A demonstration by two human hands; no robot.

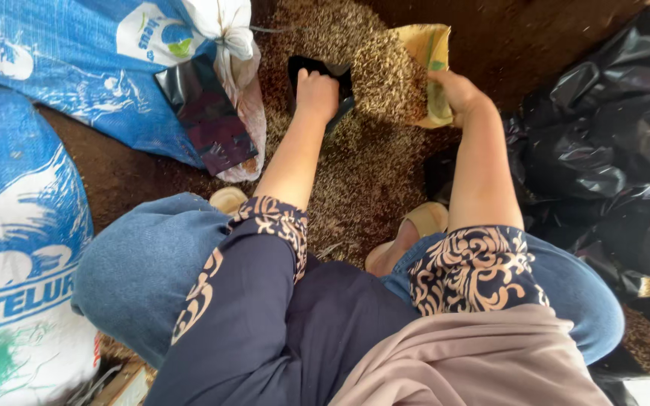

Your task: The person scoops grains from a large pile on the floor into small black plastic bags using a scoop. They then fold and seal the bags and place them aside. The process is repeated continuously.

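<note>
Knees bent, person squats over grain pile (362, 173) on floor. Left hand (316, 94) grips black scoop (323, 75), pressed into grain. Right hand (457, 92) clasps rim of yellow bag (426, 53), just beside. Risk: a slack rim could fold, spilling grain past the bag.

Probably storeroom: grain sacks (77, 68), floor heap (362, 150)

The left hand (317, 94) grips a black scoop (323, 75) on the grain pile (362, 173). Just right, the right hand (457, 92) holds open a yellow bag (429, 53). 2 blue sacks (62, 60) lie left, black bags (611, 128) right.
</note>
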